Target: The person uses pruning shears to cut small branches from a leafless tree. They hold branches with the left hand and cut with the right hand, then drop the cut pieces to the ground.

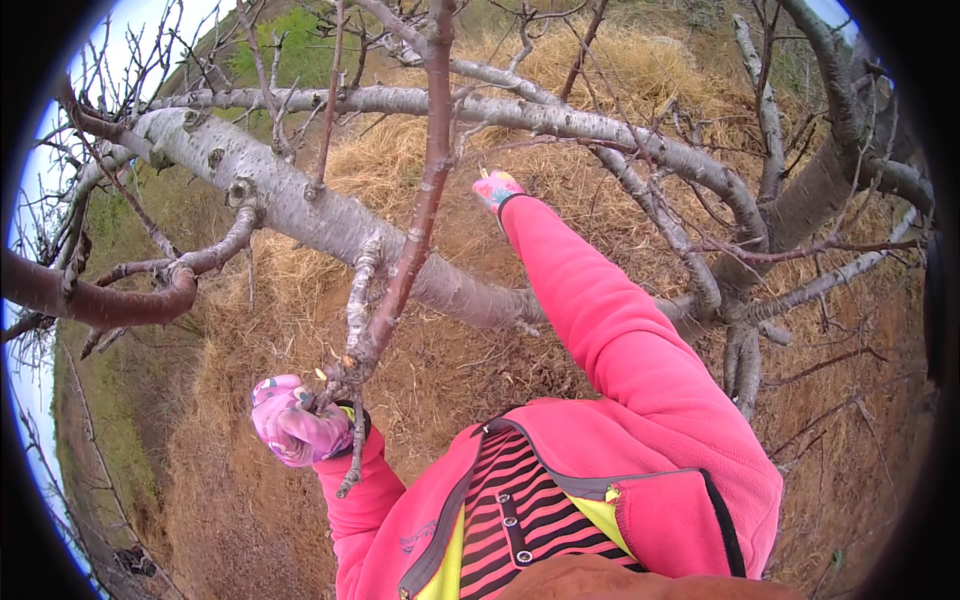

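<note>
My left hand (298, 424), in a pink patterned glove, is at the lower left with its fingers curled round a short, knobbly side branch (330, 391). That stub joins the base of a reddish upright branch (420, 232), where pale cut wood shows. My right hand (496, 189), in a similar glove, is stretched far forward, beyond the thick grey limb (322, 217) and below a thinner curved limb (540, 116). A small, pale, narrow thing sticks up at its fingertips. What it is, and how the fingers are set, cannot be made out.
Bare limbs and twigs surround me. A heavy forked trunk (806, 199) stands at the right, and a reddish bent branch (112, 296) reaches in at the left. Below lies sloping brown soil with dry grass (262, 277). A thin twig (355, 450) hangs over my left sleeve.
</note>
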Tool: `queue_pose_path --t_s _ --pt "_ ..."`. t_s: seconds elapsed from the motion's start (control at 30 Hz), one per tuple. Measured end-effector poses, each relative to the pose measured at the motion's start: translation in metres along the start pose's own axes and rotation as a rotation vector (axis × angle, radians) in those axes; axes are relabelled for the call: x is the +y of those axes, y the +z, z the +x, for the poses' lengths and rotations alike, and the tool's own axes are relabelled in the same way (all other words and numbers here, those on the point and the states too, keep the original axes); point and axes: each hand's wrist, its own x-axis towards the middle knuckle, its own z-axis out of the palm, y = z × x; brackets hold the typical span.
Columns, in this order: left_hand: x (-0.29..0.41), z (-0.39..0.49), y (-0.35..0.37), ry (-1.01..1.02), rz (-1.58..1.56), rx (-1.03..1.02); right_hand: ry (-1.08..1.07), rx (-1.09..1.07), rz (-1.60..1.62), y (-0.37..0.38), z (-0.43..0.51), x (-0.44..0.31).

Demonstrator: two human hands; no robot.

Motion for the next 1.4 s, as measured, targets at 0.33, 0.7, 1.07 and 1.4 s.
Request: queue_pose_path --t_s 0.33,0.7,1.07,1.4 --pt "-0.005 0.0 0.001 0.188 0.18 -0.017 0.208 0.358 0.329 0.02 0.003 -0.024" --pt "-0.01 -0.004 0.001 0.132 0.074 0.047 0.242 0.314 0.309 0.004 -0.008 -0.04" --pt "0.006 0.005 0.009 -0.004 0.045 0.074 0.087 0.08 -0.421 -0.065 -0.045 0.033" --pt "0.01 0.007 0.003 0.067 0.232 -0.01 0.2 -0.154 1.505 -0.019 -0.153 0.071"
